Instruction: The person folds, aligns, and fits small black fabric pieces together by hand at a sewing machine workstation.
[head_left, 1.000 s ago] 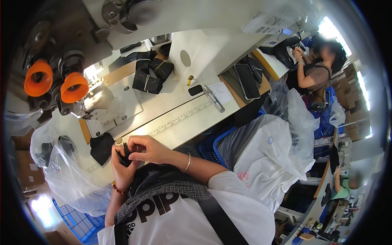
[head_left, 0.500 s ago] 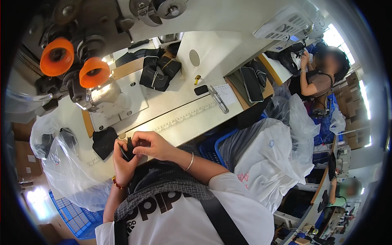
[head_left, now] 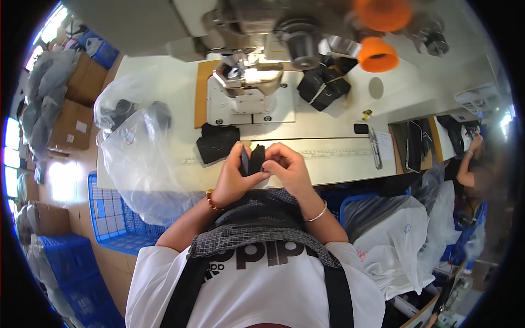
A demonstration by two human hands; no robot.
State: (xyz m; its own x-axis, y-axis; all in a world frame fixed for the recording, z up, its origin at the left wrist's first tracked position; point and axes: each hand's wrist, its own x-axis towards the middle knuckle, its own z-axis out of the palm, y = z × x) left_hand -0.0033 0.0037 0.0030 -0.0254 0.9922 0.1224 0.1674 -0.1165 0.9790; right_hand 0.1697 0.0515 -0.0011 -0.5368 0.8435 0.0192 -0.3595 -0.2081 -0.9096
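Near the table's front edge, my left hand grips a small folded black fabric piece, thumb on one side and fingers behind. My right hand has its fingers curled in a pinch at the right edge of that same piece. The fingertips partly hide how the folds lie. Just left of my hands, a flat pile of black fabric pieces lies on the white sewing table. Beyond my hands stands the sewing machine head over its metal plate.
Tied black bundles lie behind the machine plate. Tweezers and a phone are on the right. A clear plastic bag hangs over the left edge above a blue basket. A white sack stands right; a co-worker sits beyond.
The view has swung left, bringing the machine to the middle and showing boxes on the left. My hands still hold the black fabric piece, which now shows two upright flaps.
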